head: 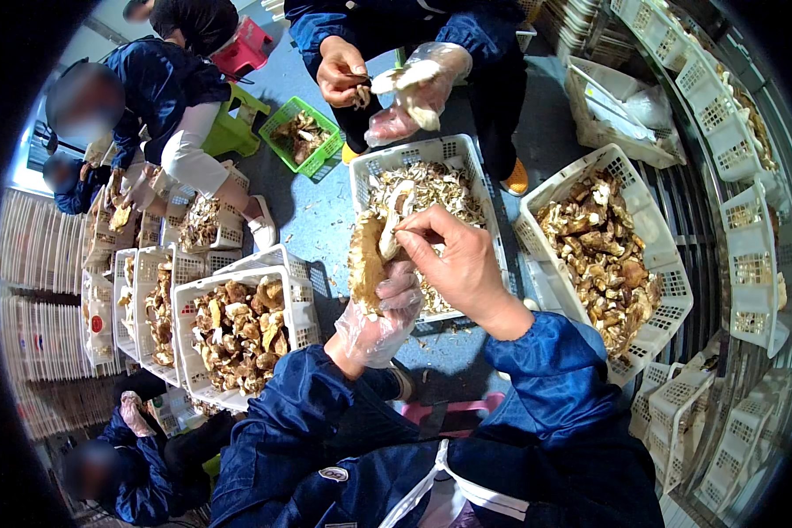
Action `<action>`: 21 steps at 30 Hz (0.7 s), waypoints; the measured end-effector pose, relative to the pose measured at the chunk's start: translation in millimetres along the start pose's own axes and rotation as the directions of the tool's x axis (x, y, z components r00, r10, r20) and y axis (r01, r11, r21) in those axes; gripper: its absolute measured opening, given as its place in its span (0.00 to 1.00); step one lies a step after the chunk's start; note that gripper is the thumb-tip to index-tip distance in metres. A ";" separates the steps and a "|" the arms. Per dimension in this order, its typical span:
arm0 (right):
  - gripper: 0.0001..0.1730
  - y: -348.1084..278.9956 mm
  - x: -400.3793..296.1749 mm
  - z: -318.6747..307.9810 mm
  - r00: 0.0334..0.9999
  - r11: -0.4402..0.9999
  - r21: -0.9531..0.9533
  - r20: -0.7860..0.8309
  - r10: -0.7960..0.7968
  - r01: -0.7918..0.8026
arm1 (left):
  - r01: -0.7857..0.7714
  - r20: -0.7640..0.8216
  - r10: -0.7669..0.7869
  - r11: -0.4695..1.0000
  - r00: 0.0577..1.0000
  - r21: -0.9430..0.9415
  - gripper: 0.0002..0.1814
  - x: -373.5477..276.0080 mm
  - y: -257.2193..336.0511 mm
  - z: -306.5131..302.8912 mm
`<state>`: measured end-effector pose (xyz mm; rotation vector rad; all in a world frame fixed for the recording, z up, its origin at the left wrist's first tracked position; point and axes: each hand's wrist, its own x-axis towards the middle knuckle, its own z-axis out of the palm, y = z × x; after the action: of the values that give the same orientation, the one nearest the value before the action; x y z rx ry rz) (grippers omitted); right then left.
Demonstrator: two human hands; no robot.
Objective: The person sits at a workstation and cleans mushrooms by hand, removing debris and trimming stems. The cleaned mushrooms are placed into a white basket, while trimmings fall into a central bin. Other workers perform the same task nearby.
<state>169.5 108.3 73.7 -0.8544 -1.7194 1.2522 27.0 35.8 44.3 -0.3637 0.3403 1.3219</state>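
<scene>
My left hand point(383, 317), in a clear plastic glove, holds a large mushroom with a tan, yellowish cap point(364, 257) and a pale stem point(393, 224). Bare, my right hand point(455, 264) has its thumb and index finger pinched together at the mushroom's pale stem; whether a small piece or tool is between the fingertips cannot be told. Both hands are over the near left part of a white perforated plastic crate point(497, 244), which holds many small mushroom trimmings point(455, 191). Part of the crate is hidden behind my hands and the mushroom.
Crates of brown mushrooms stand at left point(241, 396) and right point(673, 290). A green basket point(303, 168) lies beyond. Opposite, a co-worker's gloved hand point(416, 99) holds pale mushrooms. Other people sit at left. Racks with crates point(732, 152) line the right side.
</scene>
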 end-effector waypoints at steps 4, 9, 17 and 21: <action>0.07 -0.6 4.3 -6.2 0.999 0.999 -0.031 -0.033 -0.039 0.038 | 0.020 0.134 -0.012 0.998 0.991 -0.060 0.19 0.0 4.3 -6.6; 0.07 -0.3 15.9 -27.4 0.985 0.994 -0.107 -0.165 -0.046 0.028 | 0.125 0.259 -0.103 0.990 0.960 -0.069 0.25 0.8 5.8 -10.7; 0.06 16.6 31.3 -73.2 0.903 0.991 -0.006 -0.410 -0.123 0.133 | 0.343 0.396 -0.276 0.933 0.876 -0.109 0.21 3.3 14.6 -23.2; 0.07 15.6 19.0 -58.2 0.987 0.989 -0.108 -0.118 -0.111 0.098 | 0.362 0.399 -0.250 0.902 0.882 -0.237 0.14 6.7 13.5 -28.5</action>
<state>214.6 152.4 72.6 -0.8710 -1.7167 1.0278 14.2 31.7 14.9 -0.4060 -0.2318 1.0930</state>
